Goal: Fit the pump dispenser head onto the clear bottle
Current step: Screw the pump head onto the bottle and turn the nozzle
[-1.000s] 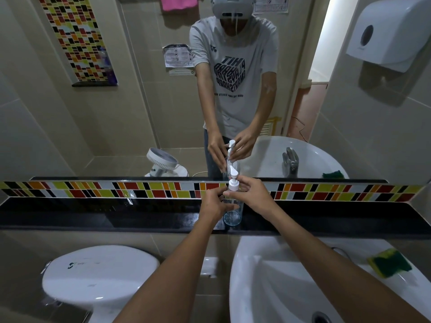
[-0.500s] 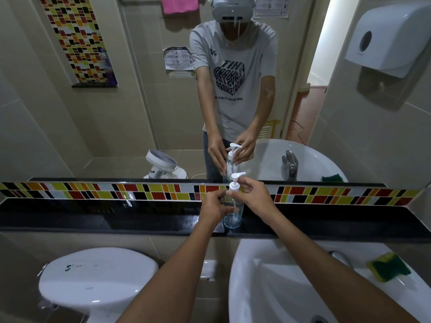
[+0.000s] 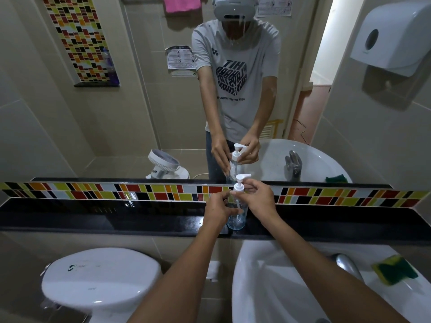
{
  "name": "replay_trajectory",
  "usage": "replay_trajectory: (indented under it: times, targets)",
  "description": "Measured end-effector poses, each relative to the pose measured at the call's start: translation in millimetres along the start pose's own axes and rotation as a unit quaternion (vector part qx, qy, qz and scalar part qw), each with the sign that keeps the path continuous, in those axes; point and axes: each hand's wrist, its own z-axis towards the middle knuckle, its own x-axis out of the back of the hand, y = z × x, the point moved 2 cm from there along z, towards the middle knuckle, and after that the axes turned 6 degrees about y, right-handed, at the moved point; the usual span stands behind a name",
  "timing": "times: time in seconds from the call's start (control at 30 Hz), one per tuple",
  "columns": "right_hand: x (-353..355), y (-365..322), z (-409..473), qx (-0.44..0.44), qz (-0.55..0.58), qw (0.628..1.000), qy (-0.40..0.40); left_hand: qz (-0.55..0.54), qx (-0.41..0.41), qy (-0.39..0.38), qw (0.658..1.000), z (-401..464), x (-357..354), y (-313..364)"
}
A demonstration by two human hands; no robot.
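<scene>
A clear bottle [image 3: 237,219] stands upright on the black ledge [image 3: 116,220] under the mirror. The white pump dispenser head [image 3: 240,184] sits on the bottle's neck, its spout pointing right. My left hand [image 3: 218,209] wraps the bottle's body from the left. My right hand [image 3: 257,198] pinches the pump's collar from the right with its fingertips. The bottle's middle is hidden by my fingers. The mirror repeats the bottle and both hands.
A white sink [image 3: 279,287] with a chrome tap [image 3: 347,264] lies below the ledge on the right, a green and yellow sponge [image 3: 394,269] on its rim. A white toilet [image 3: 100,278] is at the lower left. A paper towel dispenser [image 3: 394,36] hangs upper right.
The pump spout has turned from pointing forward to pointing right as my right hand twisted the head. The bottle stays in place on the ledge.
</scene>
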Motion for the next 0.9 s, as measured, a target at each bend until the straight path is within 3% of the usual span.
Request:
replay_trajectory:
  times: [0.17, 0.37, 0.7, 0.8, 0.9]
  targets:
    - [0.5, 8.2, 8.4, 0.016, -0.054, 0.998, 0.0, 0.006, 0.004, 0.004, 1.0, 0.0, -5.9, 2.2]
    - [18.1, 5.2, 16.9, 0.032, -0.063, 0.99, -0.121, 0.008, -0.007, -0.005, 1.0, 0.4, -0.9, 4.8]
    - [8.9, 4.1, 3.9, 0.092, -0.067, 0.993, -0.025, 0.0, -0.009, 0.001, 1.0, -0.1, -0.8, 1.7]
    - [9.3, 1.1, 3.8, 0.088, -0.071, 0.993, -0.032, 0.0, -0.007, -0.003, 1.0, -1.0, -0.5, 1.5]
    - [17.6, -3.5, 6.9, 0.045, -0.029, 0.994, -0.091, -0.01, -0.007, -0.013, 1.0, -1.4, -0.9, 1.7]
